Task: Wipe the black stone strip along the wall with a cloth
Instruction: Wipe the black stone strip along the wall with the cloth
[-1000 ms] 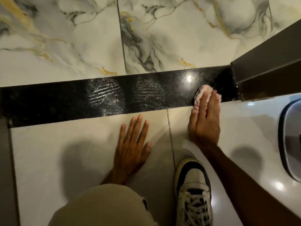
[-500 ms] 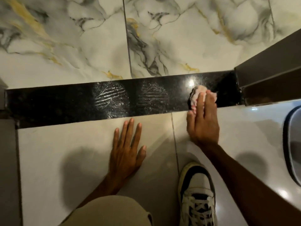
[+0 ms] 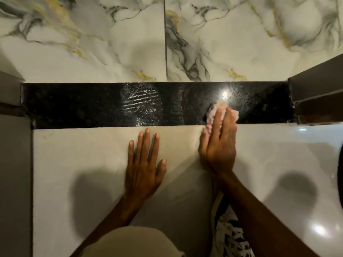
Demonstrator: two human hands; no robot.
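The black stone strip (image 3: 78, 104) runs across the view at the foot of the marble-patterned wall tiles (image 3: 92, 43), with the pale floor tile (image 3: 83, 154) in front of it. Its ends meet grey surfaces at left and at right. A dusty shoe print (image 3: 141, 102) with white ridged lines lies on the strip near its middle, and a fainter ridged mark sits just to its right. A bright light reflection shines on the stone above the cloth.

The right hand (image 3: 220, 145) presses a bunched pinkish-white cloth (image 3: 217, 109) flat against the strip, right of the prints. The fingers lie straight over the cloth, pinning it under them rather than curling round it, so the grip is a flat press on the cloth; the heel of the hand rests over the floor tile at the strip's front edge.

The left hand (image 3: 143, 164) lies flat on the floor tile, fingers spread and pointing toward the strip, empty, its fingertips just short of the stone.

A white laced sneaker (image 3: 230, 236) shows below the right forearm, and a beige-clad knee (image 3: 133, 242) fills the lower centre.
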